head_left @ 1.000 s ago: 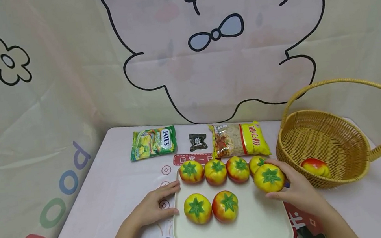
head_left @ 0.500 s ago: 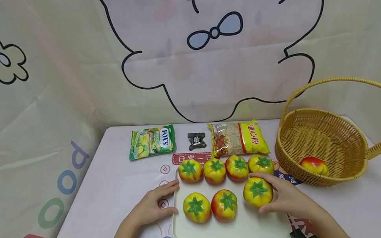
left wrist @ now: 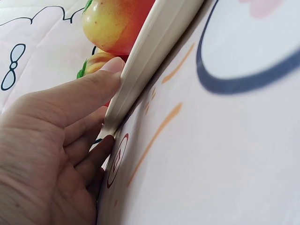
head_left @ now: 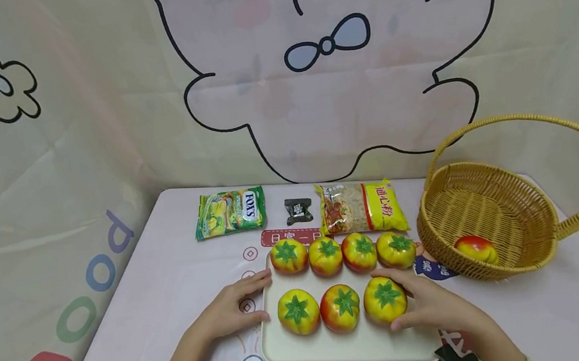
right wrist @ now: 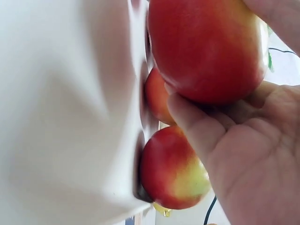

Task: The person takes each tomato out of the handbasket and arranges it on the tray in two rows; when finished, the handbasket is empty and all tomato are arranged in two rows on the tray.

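My left hand has its fairly straight fingers and thumb against the left edge of a cream tray. Up close in the left wrist view, the thumb touches the tray's outer wall. My right hand holds a yellow-and-red toy fruit with a green star-shaped leaf top between thumb and fingers, at the right end of the front row. Its underside looks red in the right wrist view. Whether it touches the tray cannot be told. Two similar fruits, one yellow and one redder, sit left of it.
Several like fruits line the tray's back edge. A wicker basket with an arched handle stands at right, one red-yellow fruit inside. Behind the tray lie a green FOX'S bag, a small black packet and a yellow food bag.
My right hand has carried the fruit left and toward me, from in front of the back row to the front row, close beside the redder fruit. The left hand stays at the tray edge.
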### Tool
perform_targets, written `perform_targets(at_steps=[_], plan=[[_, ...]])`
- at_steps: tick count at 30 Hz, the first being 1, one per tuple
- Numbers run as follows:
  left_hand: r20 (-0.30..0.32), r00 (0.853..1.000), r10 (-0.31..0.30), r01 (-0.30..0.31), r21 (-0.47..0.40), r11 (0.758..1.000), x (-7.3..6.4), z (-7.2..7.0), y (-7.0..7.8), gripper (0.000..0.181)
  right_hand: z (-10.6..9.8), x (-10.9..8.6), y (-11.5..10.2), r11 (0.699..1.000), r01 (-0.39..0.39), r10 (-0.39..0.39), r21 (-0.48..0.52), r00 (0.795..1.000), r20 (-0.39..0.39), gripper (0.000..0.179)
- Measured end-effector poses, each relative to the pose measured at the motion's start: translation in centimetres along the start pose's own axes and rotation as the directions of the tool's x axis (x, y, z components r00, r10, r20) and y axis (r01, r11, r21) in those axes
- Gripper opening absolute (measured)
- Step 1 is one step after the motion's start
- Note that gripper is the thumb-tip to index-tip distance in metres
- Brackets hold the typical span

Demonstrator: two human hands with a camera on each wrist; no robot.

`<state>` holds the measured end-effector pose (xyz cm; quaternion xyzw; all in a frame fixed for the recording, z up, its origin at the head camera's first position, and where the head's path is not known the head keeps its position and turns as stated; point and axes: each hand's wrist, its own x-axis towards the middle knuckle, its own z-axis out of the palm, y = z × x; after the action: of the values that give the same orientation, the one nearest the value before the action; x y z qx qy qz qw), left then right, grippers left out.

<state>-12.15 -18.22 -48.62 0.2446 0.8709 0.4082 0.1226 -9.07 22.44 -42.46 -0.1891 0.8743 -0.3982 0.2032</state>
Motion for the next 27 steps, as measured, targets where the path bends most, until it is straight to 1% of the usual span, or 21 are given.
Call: perform_targets(at_steps=[3,7,13,21,27], plan=[[0.004,1.000,-0.002,0.002,-0.001,1.000,0.0,-0.1,0.1,0.070,0.1,0.3,0.1,1.000,-0.003,0.003,0.000,1.000,0.015,0.087],[0.007,1.000,0.000,0.000,-0.006,1.000,0.0,-0.1,0.1,0.070,0.3,0.6,0.0,1.000,0.019,-0.019,-0.012,0.999,0.030,0.087],[0.009,1.000,-0.003,0.003,-0.007,1.000,0.0,-0.1,0.0,0.070,0.5,1.0,0.2,0.999,0.031,-0.030,-0.022,0.998,0.050,0.088],[0.003,1.000,-0.010,0.010,0.004,1.000,-0.1,0.0,0.1,0.071,0.7,1.2,0.7,0.999,0.036,-0.037,0.015,0.995,0.088,0.090],[0.001,1.000,-0.014,0.014,0.010,1.000,0.0,0.0,0.0,0.071,0.6,1.1,0.5,0.999,0.034,-0.036,0.027,0.996,0.086,0.092]])
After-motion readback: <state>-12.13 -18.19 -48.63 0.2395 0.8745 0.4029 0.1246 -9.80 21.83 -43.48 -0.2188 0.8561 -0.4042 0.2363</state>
